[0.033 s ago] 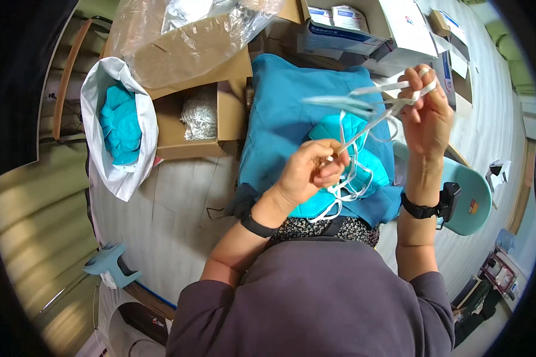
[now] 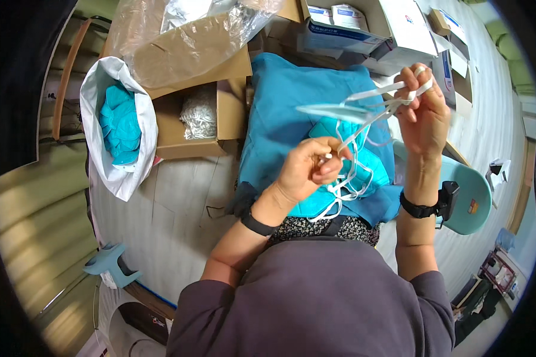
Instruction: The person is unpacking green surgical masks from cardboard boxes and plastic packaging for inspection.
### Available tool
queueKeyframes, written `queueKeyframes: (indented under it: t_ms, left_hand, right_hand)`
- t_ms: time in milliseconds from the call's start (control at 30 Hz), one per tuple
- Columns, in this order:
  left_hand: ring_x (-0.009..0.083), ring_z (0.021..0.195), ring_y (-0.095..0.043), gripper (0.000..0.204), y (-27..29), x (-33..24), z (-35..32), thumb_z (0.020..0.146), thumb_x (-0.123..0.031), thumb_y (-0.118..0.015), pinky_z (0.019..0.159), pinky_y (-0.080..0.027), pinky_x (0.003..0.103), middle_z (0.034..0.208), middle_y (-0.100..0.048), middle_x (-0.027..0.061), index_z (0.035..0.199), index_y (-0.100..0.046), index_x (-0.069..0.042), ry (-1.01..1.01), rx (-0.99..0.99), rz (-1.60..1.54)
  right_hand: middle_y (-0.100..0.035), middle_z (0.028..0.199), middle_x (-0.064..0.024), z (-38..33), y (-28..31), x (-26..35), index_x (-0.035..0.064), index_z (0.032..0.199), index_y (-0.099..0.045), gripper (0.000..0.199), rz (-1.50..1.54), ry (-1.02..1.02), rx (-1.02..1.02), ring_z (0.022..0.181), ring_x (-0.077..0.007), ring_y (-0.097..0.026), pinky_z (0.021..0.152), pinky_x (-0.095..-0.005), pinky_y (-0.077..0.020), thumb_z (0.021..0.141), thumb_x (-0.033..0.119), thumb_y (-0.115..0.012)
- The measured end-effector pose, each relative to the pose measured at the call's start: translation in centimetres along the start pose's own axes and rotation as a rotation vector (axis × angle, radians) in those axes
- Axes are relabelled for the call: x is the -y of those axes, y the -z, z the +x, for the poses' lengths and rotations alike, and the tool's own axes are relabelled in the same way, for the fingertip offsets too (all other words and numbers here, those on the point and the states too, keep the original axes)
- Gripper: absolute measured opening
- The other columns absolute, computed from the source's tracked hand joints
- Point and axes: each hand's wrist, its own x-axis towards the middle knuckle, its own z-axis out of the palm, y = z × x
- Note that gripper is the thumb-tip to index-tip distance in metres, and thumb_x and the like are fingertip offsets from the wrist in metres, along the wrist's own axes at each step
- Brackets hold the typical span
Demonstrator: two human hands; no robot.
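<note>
Held the white straps (image 2: 372,93) with both hands, over and just past the right part of the blue cloth (image 2: 280,101). Pinched one strap tightly between thumb and forefinger of the left hand (image 2: 311,169), above the cloth; curled the fingers of the right hand (image 2: 426,116) nearly closed round looped straps, to the right of the cloth. Saw a pale flat piece (image 2: 333,112) over the cloth, near the straps, too blurred to name surely. Noticed teal masks (image 2: 376,165) with more loose straps lying on the cloth. Judged a tangle as the most likely trouble, because of so many free loops close to the left hand. Could also have lost a loop from the bent right fingers by uneven pulling, or dragged a mask off the cloth by catching its strap. As for writing, noticed print on the white-and-blue box (image 2: 339,40) and its packets (image 2: 350,16), beyond the cloth, not clear enough to read surely; likewise an orange sticker (image 2: 473,206) on the teal plastic object (image 2: 464,178), right of the cloth. Found no readable mark on the masks.
</note>
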Motion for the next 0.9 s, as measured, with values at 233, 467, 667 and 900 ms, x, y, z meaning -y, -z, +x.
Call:
queueKeyframes:
  t_ms: [233, 467, 667, 900]
  left_hand:
    - [0.0095, 0.054, -0.040, 0.050, 2.5, -1.2, -1.3, 0.091, -0.021, -0.041, 0.048, -0.032, 0.021, 0.077, -0.058, 0.0069, 0.127, -0.056, 0.010, -0.116, -0.232, 0.044]
    - [0.0049, 0.058, -0.039, 0.038, 3.6, -3.7, -5.4, 0.102, -0.028, -0.047, 0.051, -0.030, 0.020, 0.068, -0.051, -0.0011, 0.114, -0.063, 0.004, -0.078, -0.463, 0.757]
    - [0.0009, 0.058, -0.034, 0.025, 3.8, -3.6, -9.0, 0.103, -0.022, -0.050, 0.052, -0.028, 0.019, 0.064, -0.040, -0.0084, 0.110, -0.063, -0.001, 0.082, -0.394, 0.880]
    - [-0.0007, 0.059, -0.035, 0.011, 4.3, -2.5, -9.4, 0.096, -0.010, -0.061, 0.050, -0.027, 0.020, 0.065, -0.045, -0.0101, 0.096, -0.067, -0.001, 0.017, -0.435, 1.161]
  right_hand:
    - [-0.054, 0.089, -0.0069, -1.2, -2.0, -0.4, 0.0017, 0.103, -0.055, 0.021, -0.311, 0.095, 0.061, 0.068, -0.0083, -0.052, 0.052, -0.0181, -0.0395, 0.103, 0.021, -0.048]
    - [-0.067, 0.116, -0.0134, -4.3, -1.6, -4.1, 0.0030, 0.107, -0.069, 0.025, -1.571, -0.087, 0.431, 0.094, -0.0295, -0.069, 0.076, -0.0358, -0.0549, 0.083, 0.010, -0.071]
    - [-0.069, 0.104, -0.0119, -6.3, -2.3, -3.6, 0.0055, 0.097, -0.070, 0.024, -1.825, -0.042, 0.428, 0.089, -0.0309, -0.068, 0.076, -0.0396, -0.0549, 0.074, 0.011, -0.076]
    - [-0.062, 0.087, -0.0102, -11.6, -4.8, -7.1, 0.0036, 0.089, -0.066, 0.031, -1.495, -0.150, 0.904, 0.084, -0.0311, -0.061, 0.076, -0.0431, -0.0501, 0.070, 0.024, -0.080]
